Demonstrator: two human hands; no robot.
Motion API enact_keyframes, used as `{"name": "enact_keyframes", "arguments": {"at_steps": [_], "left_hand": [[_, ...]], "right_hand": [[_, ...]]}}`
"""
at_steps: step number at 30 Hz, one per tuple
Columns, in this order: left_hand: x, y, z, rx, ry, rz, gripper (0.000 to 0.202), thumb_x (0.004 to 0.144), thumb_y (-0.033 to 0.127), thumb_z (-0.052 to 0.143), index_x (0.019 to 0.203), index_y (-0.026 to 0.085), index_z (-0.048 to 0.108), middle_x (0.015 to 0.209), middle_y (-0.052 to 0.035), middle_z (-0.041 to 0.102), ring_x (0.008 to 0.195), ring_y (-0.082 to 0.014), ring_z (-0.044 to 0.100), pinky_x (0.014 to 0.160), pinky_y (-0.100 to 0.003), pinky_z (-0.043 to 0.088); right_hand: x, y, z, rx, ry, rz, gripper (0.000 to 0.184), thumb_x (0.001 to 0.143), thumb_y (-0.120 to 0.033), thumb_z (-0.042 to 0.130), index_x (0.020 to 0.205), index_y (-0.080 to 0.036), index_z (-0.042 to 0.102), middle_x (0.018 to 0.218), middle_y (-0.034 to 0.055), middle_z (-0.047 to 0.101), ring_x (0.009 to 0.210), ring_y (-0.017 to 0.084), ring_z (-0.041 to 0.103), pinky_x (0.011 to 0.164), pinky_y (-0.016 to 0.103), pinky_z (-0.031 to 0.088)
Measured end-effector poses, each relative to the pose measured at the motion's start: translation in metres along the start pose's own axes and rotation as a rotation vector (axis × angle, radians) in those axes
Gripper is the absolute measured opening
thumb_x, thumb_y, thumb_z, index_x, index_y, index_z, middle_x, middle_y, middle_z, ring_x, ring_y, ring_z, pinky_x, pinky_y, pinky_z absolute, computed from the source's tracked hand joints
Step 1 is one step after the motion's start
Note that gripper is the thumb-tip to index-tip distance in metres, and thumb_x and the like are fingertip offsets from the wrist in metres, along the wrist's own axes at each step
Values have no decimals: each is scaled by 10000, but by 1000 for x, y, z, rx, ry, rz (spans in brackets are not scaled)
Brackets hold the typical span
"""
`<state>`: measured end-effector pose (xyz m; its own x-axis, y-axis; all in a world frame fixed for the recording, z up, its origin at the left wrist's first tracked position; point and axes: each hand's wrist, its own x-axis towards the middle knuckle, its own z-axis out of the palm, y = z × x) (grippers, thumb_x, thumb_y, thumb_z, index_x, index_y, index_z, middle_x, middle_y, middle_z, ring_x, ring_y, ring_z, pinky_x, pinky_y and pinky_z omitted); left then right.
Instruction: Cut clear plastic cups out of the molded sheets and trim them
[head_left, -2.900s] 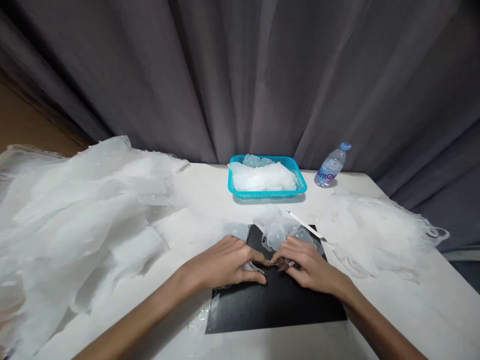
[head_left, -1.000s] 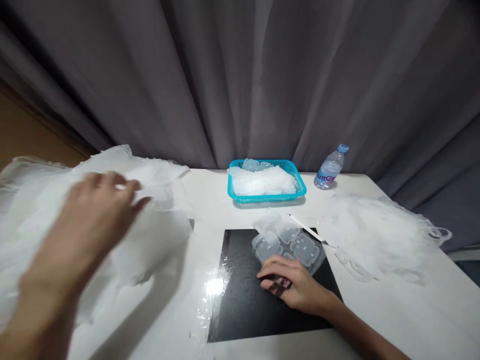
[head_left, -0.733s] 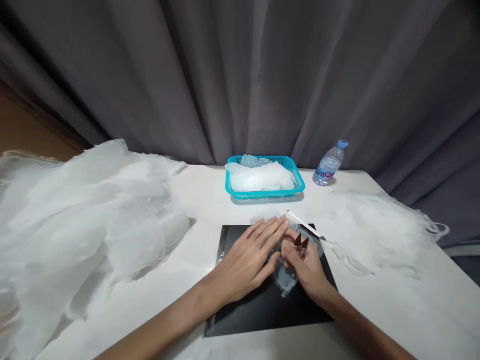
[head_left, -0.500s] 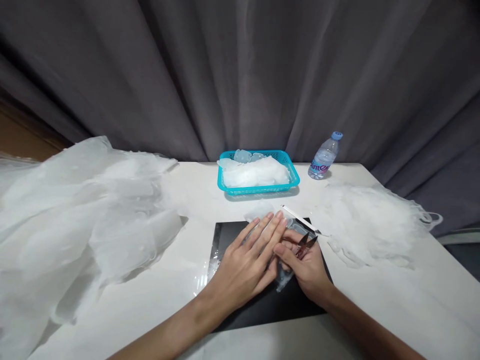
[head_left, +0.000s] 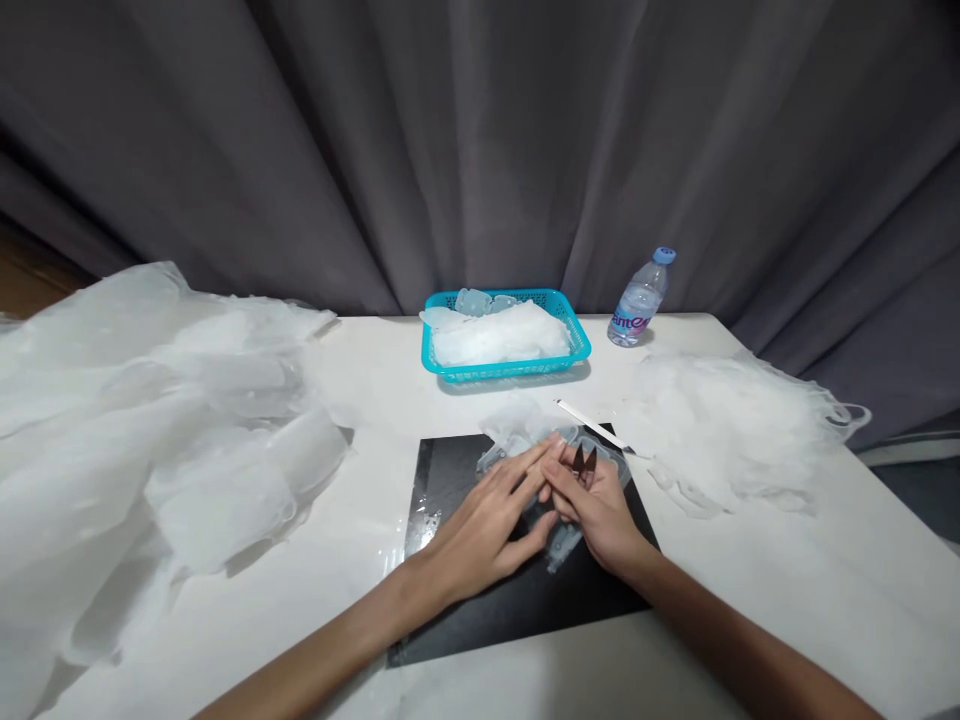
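Observation:
A clear plastic sheet of small moulded trays (head_left: 561, 540) lies on a black mat (head_left: 480, 610) in the middle of the white table. My left hand (head_left: 487, 520) rests flat on the sheet with its fingers stretched out. My right hand (head_left: 592, 505) is closed around small thread snips (head_left: 583, 463), whose blades point away from me, right beside my left fingertips.
A big heap of clear plastic sheets (head_left: 142, 420) covers the left side. A smaller heap of plastic scraps (head_left: 727, 430) lies to the right. At the back stand a turquoise basket (head_left: 574, 345) with cut pieces and a water bottle (head_left: 637, 300). A thin white stick (head_left: 592, 425) lies beyond the mat.
My left hand came back from the left heap and settled flat on the sheet. My right hand raised the snips and brought them up to the sheet's edge; the view tilted slightly down.

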<state>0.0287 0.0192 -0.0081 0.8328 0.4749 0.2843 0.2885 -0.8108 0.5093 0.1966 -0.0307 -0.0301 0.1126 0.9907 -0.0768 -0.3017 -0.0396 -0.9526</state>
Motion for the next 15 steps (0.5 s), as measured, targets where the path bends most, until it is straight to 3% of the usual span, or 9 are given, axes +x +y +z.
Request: {"name": "enact_keyframes", "arguments": {"at_steps": [4,6,7,8,11,15], "left_hand": [[-3,-10,0,-58,-6,-72,745,1064,333,549,1685,313,137,1697,-101,369,1535,-259,414,1248,-477,384],[-4,-13,-1,-52,4,-79,755,1068,351,546,1687,330,114,1704,-93,353,1548,-266,392,1251,-497,372],[-5,-14,-2,-45,6,-72,765,1069,351,543,1689,332,94,1714,-91,330,1560,-266,369,1255,-499,363],[-6,-15,-2,-38,5,-57,778,1069,354,544,1690,330,76,1724,-90,302,1572,-266,344,1261,-497,353],[-9,-15,-3,-26,-6,-12,821,1062,380,558,1692,329,34,1741,-91,247,1591,-273,297,1275,-493,322],[-11,-16,-4,-43,-16,43,905,1040,475,579,1691,319,-29,1751,-122,191,1596,-305,279,1280,-520,289]], "right_hand": [[14,1,-20,-233,163,-123,603,986,-675,523,665,-172,607,519,-35,477,439,75,341,446,231,297],[27,-6,-42,-511,293,-240,606,1011,-688,430,835,-167,685,641,-2,570,479,104,417,465,246,360],[35,-9,-55,-725,350,-322,582,1026,-662,409,925,-169,702,740,25,619,569,134,511,550,268,452],[44,-12,-68,-798,383,-359,539,1004,-651,469,1004,-168,707,851,57,650,702,176,587,677,317,520],[73,-16,-101,-928,406,-403,525,963,-603,548,1231,-165,656,1099,124,593,961,263,611,925,461,526],[98,-12,-121,-1083,313,-406,464,1000,-433,490,1316,-120,624,1141,154,551,1100,297,595,1046,490,472]]}}
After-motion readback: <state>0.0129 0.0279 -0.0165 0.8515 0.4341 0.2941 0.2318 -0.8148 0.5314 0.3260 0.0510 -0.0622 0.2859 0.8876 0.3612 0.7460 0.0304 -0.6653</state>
